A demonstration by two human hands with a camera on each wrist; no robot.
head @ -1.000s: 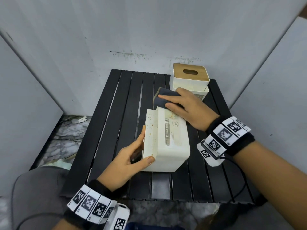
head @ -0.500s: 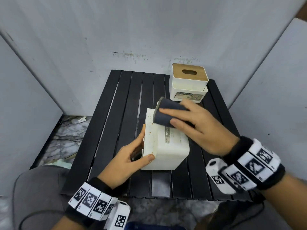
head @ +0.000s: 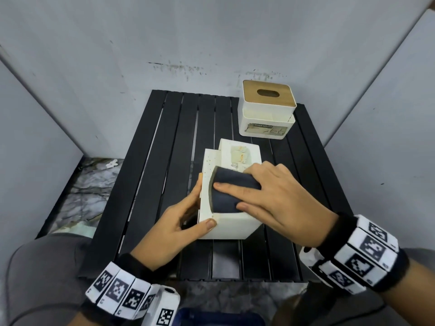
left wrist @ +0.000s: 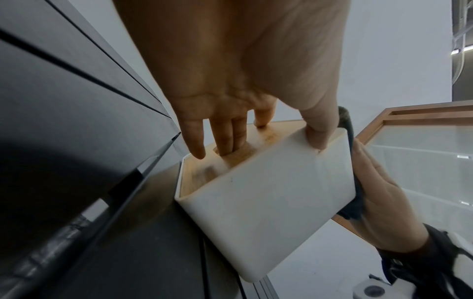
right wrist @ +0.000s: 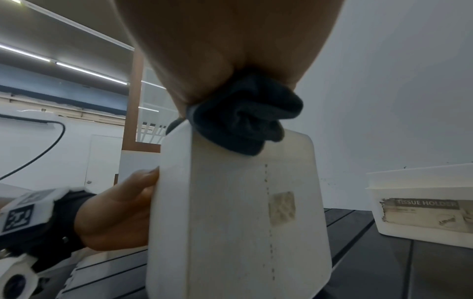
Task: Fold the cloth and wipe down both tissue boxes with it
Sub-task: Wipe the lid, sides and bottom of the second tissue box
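A white tissue box (head: 231,228) lies tipped on its side in the middle of the black slatted table (head: 164,161). My left hand (head: 179,222) grips its near left corner, with two fingers in the slot of its wooden lid (left wrist: 230,155) and the thumb on the white edge. My right hand (head: 266,196) presses the folded dark blue cloth (head: 226,196) flat onto the box's upward face (right wrist: 230,212); the cloth (right wrist: 243,121) bunches under the palm. A second white tissue box (head: 267,109) with a wooden lid stands upright at the table's far right.
Grey panels wall the table on the left, back and right. A marble-patterned floor (head: 80,196) shows past the table's left edge. The second box (right wrist: 422,204) carries a torn "TISSUE HOLDER" label. Bare slats lie to the left of the held box.
My right hand has drawn the cloth along the box's top face from the far end to the near end. The left hand has kept its hold on the box.
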